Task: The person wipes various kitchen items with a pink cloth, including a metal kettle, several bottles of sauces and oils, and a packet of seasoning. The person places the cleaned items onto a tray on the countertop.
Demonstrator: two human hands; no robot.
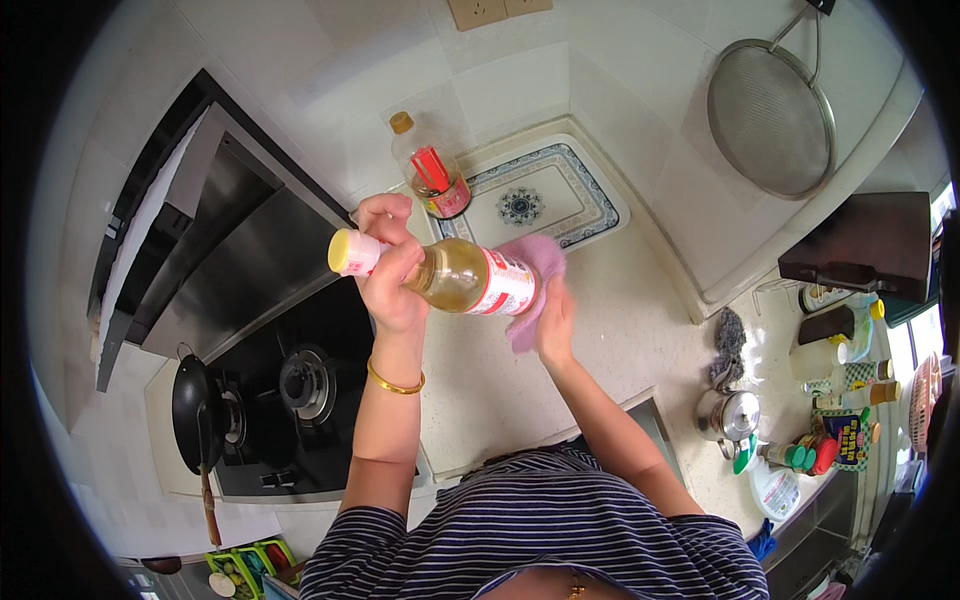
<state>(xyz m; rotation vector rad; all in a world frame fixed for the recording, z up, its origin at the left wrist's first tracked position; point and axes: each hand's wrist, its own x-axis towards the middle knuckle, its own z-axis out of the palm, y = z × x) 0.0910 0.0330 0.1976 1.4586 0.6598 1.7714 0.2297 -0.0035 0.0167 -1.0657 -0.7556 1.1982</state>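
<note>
My left hand [394,281] grips the neck of a glass bottle [454,276], tilted nearly on its side above the counter. The bottle has a yellow cap, yellowish liquid inside and a red and white label with writing. Against its base, my right hand [555,319] presses a pink cloth [531,330]; part of the cloth is hidden behind the bottle. Beyond my left hand, a plastic bottle [431,169] with a brown cap and dark liquid low inside stands at the edge of a patterned tray [489,214].
To the left are a black gas stove [300,442], a wok [196,412] and a range hood [225,195]. A mesh strainer [772,116] hangs on the right wall. Along the right counter stand a steel pot [727,415], a spray bottle [775,487] and several condiment containers [855,397].
</note>
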